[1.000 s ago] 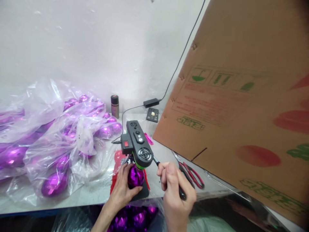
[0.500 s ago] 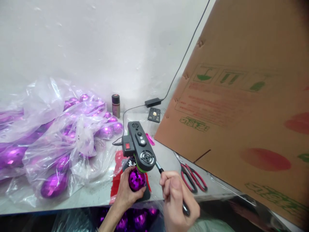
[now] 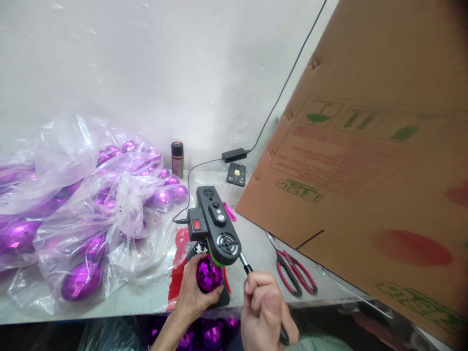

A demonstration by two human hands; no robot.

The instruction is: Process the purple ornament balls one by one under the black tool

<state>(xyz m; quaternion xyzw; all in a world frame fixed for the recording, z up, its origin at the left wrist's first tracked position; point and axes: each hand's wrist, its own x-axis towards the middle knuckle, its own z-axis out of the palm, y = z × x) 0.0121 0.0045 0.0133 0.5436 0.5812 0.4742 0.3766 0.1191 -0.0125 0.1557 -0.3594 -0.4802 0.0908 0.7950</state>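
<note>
- Our left hand point(image 3: 192, 291) grasps one shiny purple ball point(image 3: 210, 275), with the fingers on its left side and the thumb on its near right side.
- The ball is near the front edge of the table point(image 3: 252, 234), just under the near end of the black machine point(image 3: 221, 229). We cannot tell if the ball and the machine touch.
- Our right hand point(image 3: 266, 312) is wrapped tight around the handle point(image 3: 244, 262), which slants down from the machine's right side. We see the handle's black end poke out below the fist.
- Under the ball we see a black base point(image 3: 222, 298) on a red mat point(image 3: 177, 282).
- The machine has a red switch point(image 3: 196, 224) on its left side.
- To the left, we see a big clear bag point(image 3: 127, 195) full of purple balls.
- To the right, scissors point(image 3: 296, 273) with red and black handles lie near a big brown box point(image 3: 351, 161).
- At the back, a small bottle point(image 3: 177, 161) stands upright by the wall point(image 3: 127, 63).
- Below the table's edge, we see more shiny balls point(image 3: 212, 334).
</note>
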